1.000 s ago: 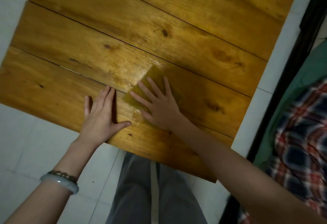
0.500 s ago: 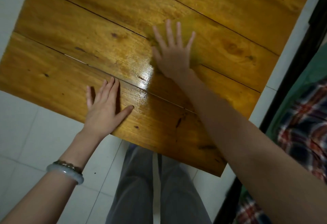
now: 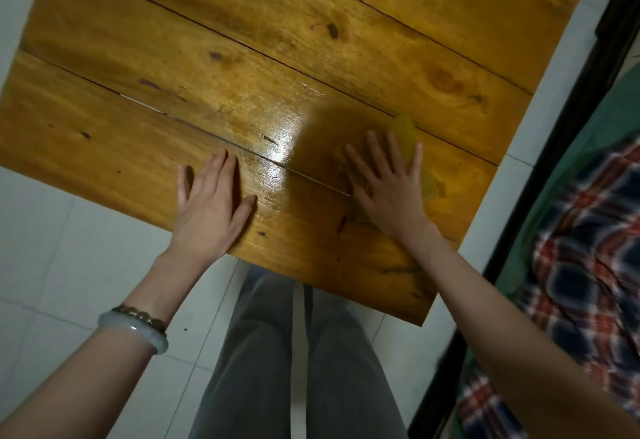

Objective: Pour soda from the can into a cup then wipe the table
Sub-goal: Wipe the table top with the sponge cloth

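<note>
Yellow cloth [image 3: 405, 133] beneath spread right hand [image 3: 391, 192], left hand [image 3: 207, 210] flat nearby

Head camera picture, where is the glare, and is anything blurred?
Head view: bright glare on the table near its front edge, a dark shadow just right of it; the cloth under the right hand and the plaid fabric look smeared.

Views: one, head-worn, wide-angle. The scene is looked upon from above, steeply downward and slightly forward, at close range. The glossy orange-brown plank table [image 3: 242, 57] is framed aslant, its far side cropped by the upper border. The left hand [image 3: 207, 210] and right hand [image 3: 391, 192] are taken in from behind the wrists. Grey trousers [image 3: 298, 369] and white tiled floor [image 3: 69, 248] are included below.
</note>
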